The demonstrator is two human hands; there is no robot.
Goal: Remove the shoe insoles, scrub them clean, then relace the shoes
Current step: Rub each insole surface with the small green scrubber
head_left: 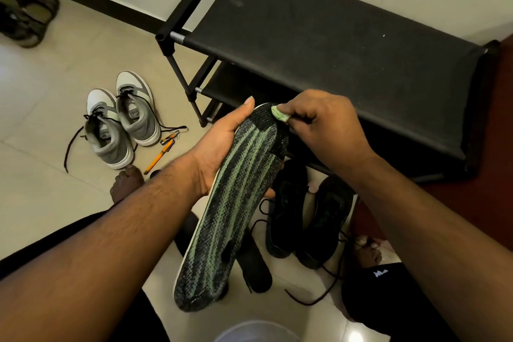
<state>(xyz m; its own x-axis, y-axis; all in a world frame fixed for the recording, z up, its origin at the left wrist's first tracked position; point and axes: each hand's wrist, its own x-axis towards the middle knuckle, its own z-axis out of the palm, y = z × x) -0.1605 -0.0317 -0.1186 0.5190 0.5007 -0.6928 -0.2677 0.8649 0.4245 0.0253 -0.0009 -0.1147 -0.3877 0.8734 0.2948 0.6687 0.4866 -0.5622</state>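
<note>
My left hand (222, 147) grips a long insole (233, 208) with black and green stripes, cradling it from below with the thumb along its left edge. My right hand (324, 130) pinches a small pale green scrubbing piece (279, 113) and presses it onto the top end of the insole. Below the hands a pair of black shoes (308, 214) lies on the floor with loose laces. A black insole (255, 266) lies on the tiles under the striped one.
A grey and white pair of sneakers (122, 122) with loose black laces stands to the left. An orange pen (158, 158) lies next to them. A black shoe rack (319, 36) stands against the wall. My bare feet rest on the tiles. A white round rim (258, 330) shows at the bottom.
</note>
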